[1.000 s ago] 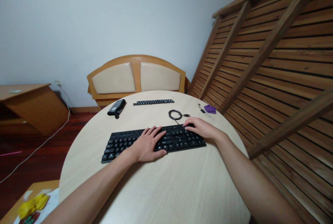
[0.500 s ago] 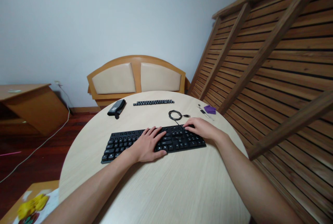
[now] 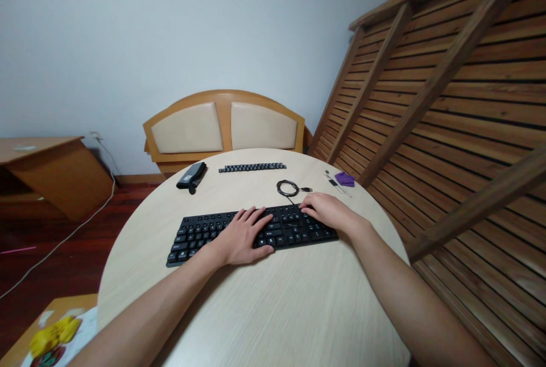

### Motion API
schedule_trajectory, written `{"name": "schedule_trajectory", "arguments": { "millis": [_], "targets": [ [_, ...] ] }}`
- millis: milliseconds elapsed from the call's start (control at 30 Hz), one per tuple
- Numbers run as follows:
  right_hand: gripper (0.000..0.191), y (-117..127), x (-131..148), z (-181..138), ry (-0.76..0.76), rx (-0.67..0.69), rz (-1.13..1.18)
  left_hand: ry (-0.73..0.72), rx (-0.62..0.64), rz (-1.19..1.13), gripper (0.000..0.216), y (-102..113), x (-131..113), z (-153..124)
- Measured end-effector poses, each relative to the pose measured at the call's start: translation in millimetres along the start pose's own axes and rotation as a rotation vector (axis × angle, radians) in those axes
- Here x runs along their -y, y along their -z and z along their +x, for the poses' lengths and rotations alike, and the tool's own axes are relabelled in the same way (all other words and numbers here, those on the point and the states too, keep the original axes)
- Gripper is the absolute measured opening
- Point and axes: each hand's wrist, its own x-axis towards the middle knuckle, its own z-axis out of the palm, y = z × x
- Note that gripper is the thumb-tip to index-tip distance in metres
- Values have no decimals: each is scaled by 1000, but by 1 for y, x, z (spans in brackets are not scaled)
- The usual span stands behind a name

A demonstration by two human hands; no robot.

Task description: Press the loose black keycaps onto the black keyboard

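Note:
A black keyboard [image 3: 200,234] lies across the middle of the round table, its top row showing small, widely spaced squares. My left hand [image 3: 243,237] rests palm down over its centre, fingers spread across the keys and thumb along the near edge. At the keyboard's right part, my right hand [image 3: 324,209] bends over the upper keys with fingers drawn together and tips at the far edge. Whatever those fingertips hold, if anything, is hidden. Just beyond the keyboard, its coiled cable [image 3: 287,188] ends in a USB plug [image 3: 306,189].
Black keycaps [image 3: 253,168] stand in rows at the far side of the table [image 3: 273,304]. A dark folded pouch [image 3: 191,177] is at back left. Some small thin tools [image 3: 336,185] and a purple cloth [image 3: 344,179] lie at right. Wooden slats [image 3: 460,128] lean close to the table's right edge.
My right hand has shifted very slightly to the left over the keyboard's upper edge. My left hand stays in place.

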Motion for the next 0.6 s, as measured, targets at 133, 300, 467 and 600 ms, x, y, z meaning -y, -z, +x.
{"name": "schedule_trajectory", "arguments": {
  "millis": [133,300,467,600],
  "targets": [
    [17,-3,-3,3,-41,10,29,-4,-4,-5,82,-1,0,0],
    [16,-5,-6,6,-34,23,39,-9,-11,-10,82,-1,0,0],
    [16,-4,-4,7,-61,15,25,-8,-11,-14,82,0,0,0],
    [15,-5,-8,9,-31,34,65,-7,-7,-7,83,-1,0,0]
  ]
}}
